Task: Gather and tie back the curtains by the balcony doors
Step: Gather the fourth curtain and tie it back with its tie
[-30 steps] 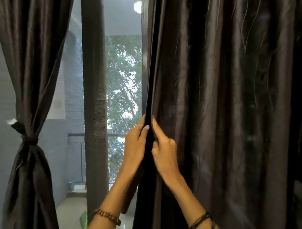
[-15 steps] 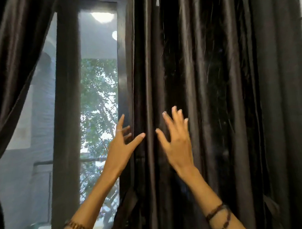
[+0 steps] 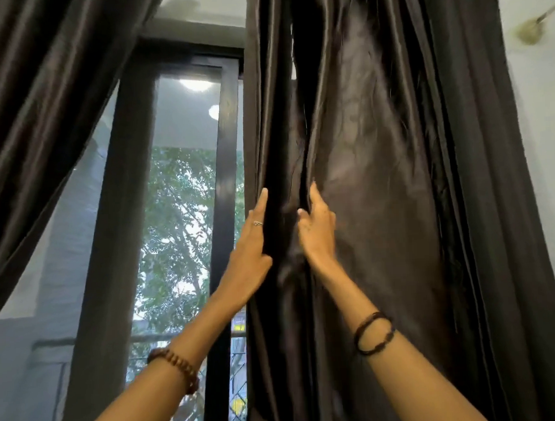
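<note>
Both forearms come up from the bottom edge of the frame. Beaded bracelet (image 3: 176, 369) on the left wrist, dark cord band (image 3: 373, 336) on the right wrist.

Left hand (image 3: 252, 249), centre of frame: fingers straight and pressed together, laid flat along the left edge of the right curtain (image 3: 380, 206). Ring on one finger. Thumb is hidden behind the fabric, so cannot tell whether it clamps the edge.

Right hand (image 3: 318, 231), just right of the left hand: index finger pointing up, remaining fingers curled into a vertical fold of the same curtain, thumb tip showing at the fold. Reads as a pinch on the fabric (slightly motion-blurred there).

Right curtain: dark satin, hangs loose in long vertical folds, fills centre to right of frame from top to bottom edge. Not bunched or tied in what's visible.

Left curtain (image 3: 46, 108): same dark fabric, upper left of frame, sweeping diagonally down toward the left edge.

Between the curtains: dark door frame (image 3: 224, 165) with glass, vertical, touching the right curtain's left edge in the picture. Two round light reflections on the glass near the top.

Beyond the glass: balcony railing (image 3: 142, 338) lower left, green tree foliage (image 3: 182, 229) behind it, grey wall at left.

Far right: pale wall strip, a brass-coloured fitting (image 3: 529, 31) in the upper right corner.
</note>
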